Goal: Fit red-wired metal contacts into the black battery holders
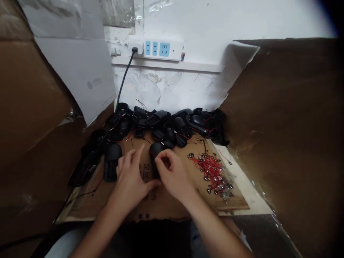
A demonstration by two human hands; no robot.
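Observation:
My left hand [132,175] is open, its fingers spread over the cardboard sheet, the thumb reaching toward my right hand. Beside its fingers lies a black plastic casing [112,163] with a hollow inner side. My right hand [173,172] is closed in a pinch, thumb against index finger, over another black casing [156,147]. A thin red line, perhaps a wire, shows at that casing's edge. What the pinch holds is too small to make out. Much of this second casing is hidden by my right hand.
A heap of black casings [174,123], some with red wires, lines the back. At the right lies a pile of red wires with metal contacts [212,172]. Cardboard walls [290,136] stand on both sides. A power strip [161,50] with a plugged-in black cable [125,77] is on the wall.

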